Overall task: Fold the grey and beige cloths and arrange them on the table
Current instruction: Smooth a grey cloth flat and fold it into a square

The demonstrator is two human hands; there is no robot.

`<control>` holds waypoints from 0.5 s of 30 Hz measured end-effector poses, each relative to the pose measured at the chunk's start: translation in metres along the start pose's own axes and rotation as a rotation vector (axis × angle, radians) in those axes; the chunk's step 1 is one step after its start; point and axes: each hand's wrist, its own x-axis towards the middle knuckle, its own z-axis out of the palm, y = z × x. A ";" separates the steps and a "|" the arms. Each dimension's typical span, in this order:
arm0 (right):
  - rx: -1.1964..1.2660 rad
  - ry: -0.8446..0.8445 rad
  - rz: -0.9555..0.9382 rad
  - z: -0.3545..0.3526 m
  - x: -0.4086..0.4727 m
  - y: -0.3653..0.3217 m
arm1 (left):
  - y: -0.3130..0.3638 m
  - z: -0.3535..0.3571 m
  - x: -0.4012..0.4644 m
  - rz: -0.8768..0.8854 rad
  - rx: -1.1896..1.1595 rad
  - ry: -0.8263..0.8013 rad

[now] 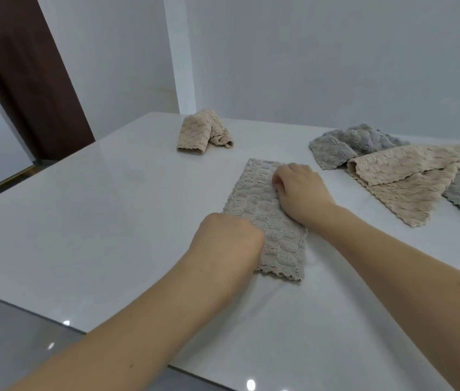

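Both hands are set knuckles-up on a grey-beige cloth (pixel 265 218), folded into a long strip on the white worktop (pixel 96 221). Left hand (pixel 227 241) is curled on the strip's near left edge; right hand (pixel 298 190) is curled on its far right part. Whether fabric is pinched or only pressed cannot be told. Forearms are extended from the near edge, apart. A folded beige cloth (pixel 203 132) is seen beyond the hands. Loose grey cloths (pixel 350 142) and a beige cloth (pixel 409 176) are piled right of the right hand.
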 end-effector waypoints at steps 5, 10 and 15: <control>0.503 -0.079 0.072 -0.009 -0.020 0.009 | -0.003 -0.007 -0.007 0.130 -0.321 -0.102; 1.144 0.083 0.366 -0.012 -0.017 0.020 | -0.026 -0.025 0.022 0.048 -0.766 -0.329; 1.345 0.193 0.418 -0.015 -0.006 0.034 | -0.050 -0.009 0.087 -0.229 -0.995 0.198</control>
